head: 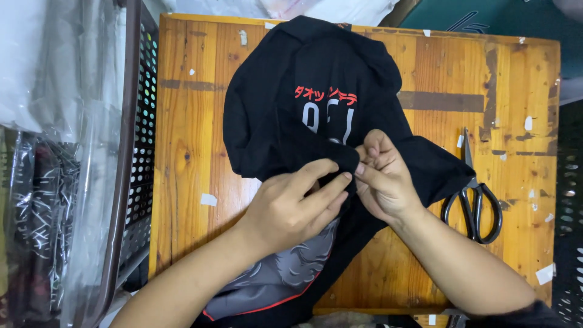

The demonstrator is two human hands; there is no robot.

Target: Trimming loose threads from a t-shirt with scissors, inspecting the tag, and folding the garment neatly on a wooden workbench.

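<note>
A black garment (303, 73) with red and white print lies bunched on a worn wooden board (194, 121). A grey part with red trim (285, 273) hangs toward me at the bottom. My left hand (291, 206) rests on the cloth, fingers pressing a fold at the middle. My right hand (382, 176) pinches the same fold of black fabric between thumb and fingertips, touching the left fingertips.
Black-handled scissors (473, 200) lie on the board just right of my right hand. A perforated dark crate (136, 152) stands along the board's left edge, with clear plastic bags (54, 152) of packed items beyond it. Bits of white tape dot the board.
</note>
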